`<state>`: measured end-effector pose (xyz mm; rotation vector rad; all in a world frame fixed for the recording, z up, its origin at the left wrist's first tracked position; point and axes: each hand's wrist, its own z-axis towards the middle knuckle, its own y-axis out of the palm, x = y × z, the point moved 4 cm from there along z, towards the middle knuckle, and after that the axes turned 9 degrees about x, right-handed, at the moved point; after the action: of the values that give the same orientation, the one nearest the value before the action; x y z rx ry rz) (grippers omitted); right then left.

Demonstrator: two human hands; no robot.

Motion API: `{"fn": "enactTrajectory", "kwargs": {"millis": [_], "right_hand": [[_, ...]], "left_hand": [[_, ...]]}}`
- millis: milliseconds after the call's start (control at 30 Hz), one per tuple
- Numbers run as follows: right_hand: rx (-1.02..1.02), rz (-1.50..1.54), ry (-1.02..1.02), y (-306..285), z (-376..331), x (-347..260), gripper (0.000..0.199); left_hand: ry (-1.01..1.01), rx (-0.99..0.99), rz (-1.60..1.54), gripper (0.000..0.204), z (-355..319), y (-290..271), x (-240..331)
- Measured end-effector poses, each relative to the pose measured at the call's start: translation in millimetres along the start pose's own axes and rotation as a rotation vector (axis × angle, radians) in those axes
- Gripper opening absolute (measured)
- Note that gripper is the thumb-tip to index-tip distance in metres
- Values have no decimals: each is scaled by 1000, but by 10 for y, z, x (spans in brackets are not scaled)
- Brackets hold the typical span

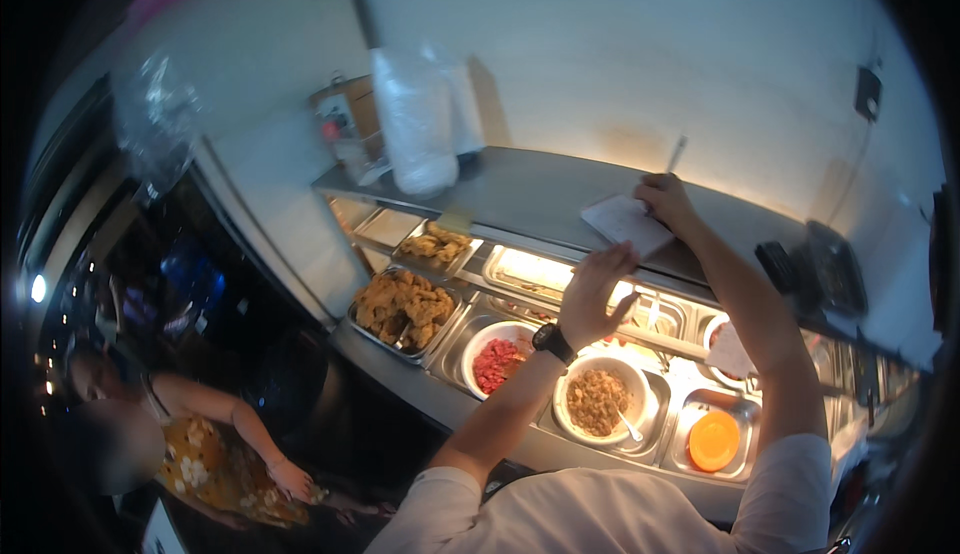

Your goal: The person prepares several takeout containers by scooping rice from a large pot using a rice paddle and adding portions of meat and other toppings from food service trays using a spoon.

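My right hand (668, 204) grips a slim pen (678, 154) over a white notepad (618, 220) lying on the grey metal shelf (530, 186). Fingers stretched and thumb apart, my left hand (597, 294) reaches up to the shelf's front edge, its fingertips near the pad's lower corner. Whether they touch the pad I cannot tell. A black watch (553, 342) is on my left wrist. Below my forearms, a white bowl (640, 394) holds a brown chopped food with a spoon in it, and a bowl of red pieces (494, 366) stands to its left.
Fried pieces (405, 309) fill a metal tray at the counter's left end. An orange round lid (713, 441) sits in a steel pan. Rolled plastic bags (415, 124) stand on the shelf's left; dark containers (835, 269) are at its right. A person in a floral top (215, 454) is at lower left.
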<state>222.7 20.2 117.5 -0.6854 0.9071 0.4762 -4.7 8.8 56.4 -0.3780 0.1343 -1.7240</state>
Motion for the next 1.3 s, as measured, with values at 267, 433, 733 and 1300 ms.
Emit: {"fn": "enactTrajectory", "kwargs": {"millis": [267, 433, 733, 1300], "right_hand": [[177, -558, 220, -479, 235, 252, 73], [-8, -1252, 129, -842, -285, 21, 54], [-26, -695, -255, -194, -866, -907, 35], [-78, -757, -172, 415, -1035, -895, 21]], "left_hand": [[-126, 704, 273, 25, 667, -2328, -1164], [-563, 805, 225, 28, 882, -3959, -2976], [-683, 437, 219, 74, 945, -4741, -5670], [-703, 337, -45, 37, 901, -4352, -5391]]}}
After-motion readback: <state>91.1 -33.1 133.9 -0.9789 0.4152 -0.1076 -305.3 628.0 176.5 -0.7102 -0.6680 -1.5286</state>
